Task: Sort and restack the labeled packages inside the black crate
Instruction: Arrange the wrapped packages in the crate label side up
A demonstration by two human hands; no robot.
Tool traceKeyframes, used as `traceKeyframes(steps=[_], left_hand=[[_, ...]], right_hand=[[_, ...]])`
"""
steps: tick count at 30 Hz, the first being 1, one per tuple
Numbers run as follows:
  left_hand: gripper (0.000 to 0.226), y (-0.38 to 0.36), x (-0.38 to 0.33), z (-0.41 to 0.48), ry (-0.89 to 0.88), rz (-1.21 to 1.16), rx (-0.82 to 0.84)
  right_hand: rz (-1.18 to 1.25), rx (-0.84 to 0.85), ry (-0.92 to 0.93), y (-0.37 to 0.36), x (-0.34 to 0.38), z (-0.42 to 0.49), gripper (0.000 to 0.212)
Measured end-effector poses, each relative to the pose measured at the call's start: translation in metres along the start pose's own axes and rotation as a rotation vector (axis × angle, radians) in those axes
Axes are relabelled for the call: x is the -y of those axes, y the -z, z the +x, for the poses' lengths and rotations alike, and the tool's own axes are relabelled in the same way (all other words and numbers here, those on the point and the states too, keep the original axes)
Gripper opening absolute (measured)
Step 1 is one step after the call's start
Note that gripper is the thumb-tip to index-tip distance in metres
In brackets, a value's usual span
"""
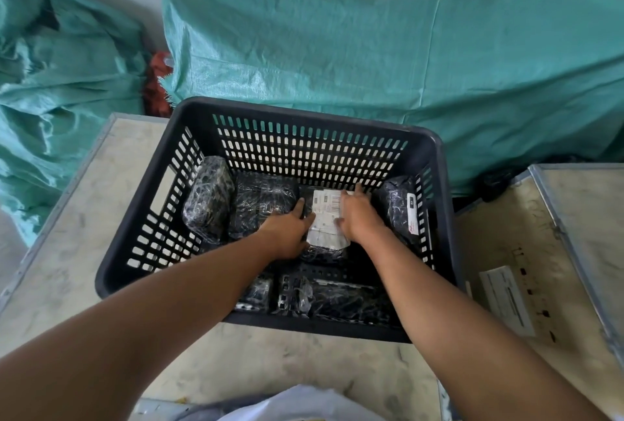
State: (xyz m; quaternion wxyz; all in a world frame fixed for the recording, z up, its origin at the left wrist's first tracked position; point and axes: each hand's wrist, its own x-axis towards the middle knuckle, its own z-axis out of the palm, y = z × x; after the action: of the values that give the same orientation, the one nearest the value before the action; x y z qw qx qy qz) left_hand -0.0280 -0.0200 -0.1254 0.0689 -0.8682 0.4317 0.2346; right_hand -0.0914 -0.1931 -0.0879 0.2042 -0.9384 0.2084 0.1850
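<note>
- Labeled package: centre of frame, inside the black crate, white label up, long axis running toward the far wall.
- Left hand and right hand flank it, fingers clamped on its long sides; both equally near.
- Other wrapped packages stand alongside.
- Judgement: lift straight up.

The black crate has slotted walls and stands open-topped. Inside lie dark packages in glossy bubble wrap: one tilted against the left wall, one flat beside it, a centre one with its white label upward, one leaning on the right wall, and two along the near wall.
</note>
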Motion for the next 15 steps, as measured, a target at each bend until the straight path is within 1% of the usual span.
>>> traceKeyframes(steps=[1, 3, 5, 7, 8, 9, 11, 13, 15], left_hand=[[0.083, 0.000, 0.000, 0.000, -0.009, 0.013, -0.004], [0.089, 0.001, -0.001, 0.000, -0.025, 0.049, 0.006], [0.091, 0.000, -0.001, -0.001, -0.029, 0.066, 0.021], [0.091, 0.000, -0.002, -0.001, -0.027, 0.072, 0.021], [0.092, 0.001, -0.002, 0.000, -0.027, 0.075, 0.022], [0.092, 0.001, -0.002, 0.000, -0.029, 0.074, 0.025], [0.093, 0.001, -0.002, 0.000, -0.033, 0.072, 0.027], [0.093, 0.001, -0.002, -0.001, -0.036, 0.080, 0.037], [0.093, 0.001, -0.003, -0.001, -0.038, 0.099, 0.043]], right_hand=[[0.084, -0.043, 0.033, 0.011, 0.001, -0.005, 0.071], [0.206, -0.185, 0.098, 0.039, 0.002, -0.016, 0.057], [0.270, -0.360, 0.149, 0.066, -0.003, -0.034, 0.048], [0.258, -0.491, 0.139, 0.083, -0.014, -0.054, 0.046], [0.214, -0.503, 0.098, 0.087, -0.020, -0.063, 0.049], [0.160, -0.476, 0.040, 0.086, -0.026, -0.071, 0.056], [0.119, -0.367, -0.055, 0.076, -0.034, -0.083, 0.072], [0.130, -0.280, -0.081, 0.062, -0.035, -0.090, 0.084], [0.079, -0.264, -0.068, 0.052, -0.037, -0.091, 0.089]])
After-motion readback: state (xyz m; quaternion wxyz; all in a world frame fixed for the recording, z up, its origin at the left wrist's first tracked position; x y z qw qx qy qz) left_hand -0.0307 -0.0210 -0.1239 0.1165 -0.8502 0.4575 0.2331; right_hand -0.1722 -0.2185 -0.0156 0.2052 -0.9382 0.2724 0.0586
